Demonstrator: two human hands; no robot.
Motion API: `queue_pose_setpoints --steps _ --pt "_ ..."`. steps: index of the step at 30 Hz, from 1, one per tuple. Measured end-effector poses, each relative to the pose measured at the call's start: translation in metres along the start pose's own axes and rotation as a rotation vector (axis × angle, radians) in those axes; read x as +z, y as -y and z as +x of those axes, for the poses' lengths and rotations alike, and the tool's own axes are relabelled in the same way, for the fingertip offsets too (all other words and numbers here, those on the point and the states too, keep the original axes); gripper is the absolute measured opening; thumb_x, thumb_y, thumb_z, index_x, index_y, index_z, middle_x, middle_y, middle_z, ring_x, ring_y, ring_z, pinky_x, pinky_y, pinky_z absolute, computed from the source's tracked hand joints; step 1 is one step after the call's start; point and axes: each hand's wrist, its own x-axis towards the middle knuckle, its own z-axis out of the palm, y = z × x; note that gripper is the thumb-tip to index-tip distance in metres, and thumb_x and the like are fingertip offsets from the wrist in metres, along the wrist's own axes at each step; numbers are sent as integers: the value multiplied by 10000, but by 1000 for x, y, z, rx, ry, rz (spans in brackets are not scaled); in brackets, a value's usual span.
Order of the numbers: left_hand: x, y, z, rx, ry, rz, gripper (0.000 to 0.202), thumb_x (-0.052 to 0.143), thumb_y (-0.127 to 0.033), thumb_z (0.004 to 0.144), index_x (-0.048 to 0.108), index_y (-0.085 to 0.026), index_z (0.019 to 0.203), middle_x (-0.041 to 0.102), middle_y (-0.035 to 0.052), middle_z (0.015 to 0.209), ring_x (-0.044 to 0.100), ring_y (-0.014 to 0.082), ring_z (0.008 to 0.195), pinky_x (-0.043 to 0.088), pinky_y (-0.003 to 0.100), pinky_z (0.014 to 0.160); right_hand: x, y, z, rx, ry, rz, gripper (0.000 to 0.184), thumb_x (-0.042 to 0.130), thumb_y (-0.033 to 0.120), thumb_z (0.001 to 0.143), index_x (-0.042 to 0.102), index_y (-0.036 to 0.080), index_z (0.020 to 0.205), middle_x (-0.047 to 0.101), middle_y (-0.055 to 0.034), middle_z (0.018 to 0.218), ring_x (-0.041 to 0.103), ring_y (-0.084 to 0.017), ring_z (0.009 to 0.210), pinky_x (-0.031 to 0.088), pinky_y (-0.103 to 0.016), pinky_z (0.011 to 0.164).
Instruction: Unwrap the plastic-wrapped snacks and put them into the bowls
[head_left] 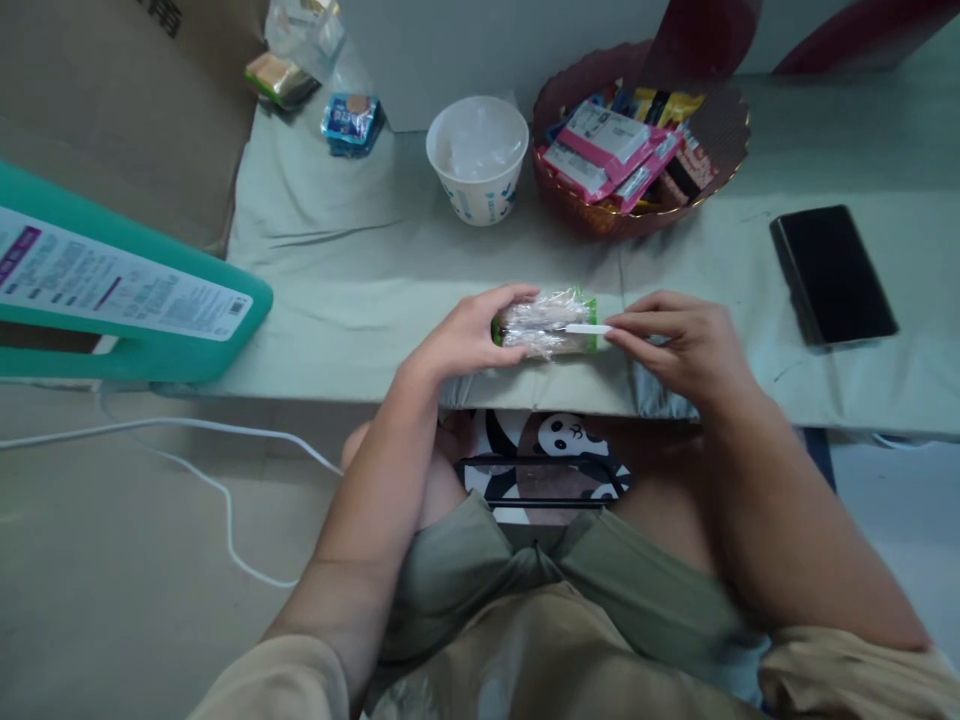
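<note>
A small package (551, 312) in crinkled clear plastic wrap, with green ends, lies near the front edge of the covered table. My left hand (469, 335) grips its left end, thumb on the near side and fingers on the far side. Between the thumb and fingers of my right hand (679, 340) is a slim white stick-like tool (587, 329). Its tip points left and rests on or just over the wrap; a dark thin part shows there, but its exact kind is unclear.
Behind my hands stand a white paper cup (480, 180) and a reddish basket (577, 215) of packaged snacks. A black phone-like device (836, 275) lies right. Left are a green plastic container (187, 300), a blue packet (351, 122) and a cardboard box (150, 100). White cables (225, 428) hang below.
</note>
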Motion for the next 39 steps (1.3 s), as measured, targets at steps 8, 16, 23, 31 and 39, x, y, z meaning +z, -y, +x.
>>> queue_pose_setpoints --steps 8,16,23,31,39 --pt "-7 12 4 40 -234 132 564 750 -235 765 633 -224 1317 541 128 1471 519 303 1397 416 439 1186 -25 -39 -17 230 -170 -151 117 712 343 871 785 259 837 738 -69 821 659 -228 712 464 -377 653" --pt "9 4 9 -1 -335 96 248 697 -256 804 696 -230 1051 662 82 1275 627 262 1215 472 449 1106 9 -25 0 166 -361 -313 91 690 285 815 696 258 902 690 -89 903 632 -308 900 461 -489 823" --pt "4 4 -1 -35 -617 -384 96 579 -168 823 550 -223 750 750 39 964 712 205 1023 542 386 981 43 19 20 -140 14 52 520 639 384 863 577 249 1362 619 -143 1441 573 -339 1319 463 -516 1084" --pt "-8 13 5 -230 -807 -752 242 603 -67 684 438 -234 743 596 -34 696 678 123 722 561 254 720 63 18 41 -103 81 70 266 630 300 885 726 264 1131 703 -100 1145 625 -290 1096 473 -467 990" --pt "-25 28 2 -246 -861 -762 267 584 -37 675 417 -237 737 519 -41 665 640 125 671 559 275 711 49 7 36 6 -152 252 107 566 331 924 624 243 902 718 -58 941 678 -235 948 535 -411 885"
